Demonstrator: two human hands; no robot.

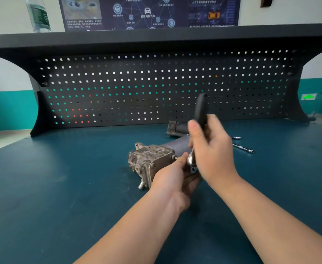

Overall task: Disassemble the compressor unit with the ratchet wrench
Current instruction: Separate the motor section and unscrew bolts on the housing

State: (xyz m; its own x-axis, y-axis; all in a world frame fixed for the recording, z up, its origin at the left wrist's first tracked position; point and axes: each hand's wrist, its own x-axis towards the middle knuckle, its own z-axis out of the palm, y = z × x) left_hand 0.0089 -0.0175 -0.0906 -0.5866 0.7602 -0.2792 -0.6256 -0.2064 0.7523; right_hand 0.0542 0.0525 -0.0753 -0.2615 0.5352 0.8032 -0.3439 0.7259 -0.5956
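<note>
The compressor unit, a worn grey metal casting with a dark cylindrical body behind it, lies in the middle of the blue bench top. My right hand grips the ratchet wrench by its black handle, which points up; the chrome head sits low beside the compressor's right end. My left hand curls round the wrench head and the part under it, with the thumb near a small stud on the compressor. What the fingers hold underneath is hidden.
A dark detached part lies behind the compressor. An extension bar and a small socket lie to the right on the bench. A black pegboard closes the back; a water bottle stands on the shelf above.
</note>
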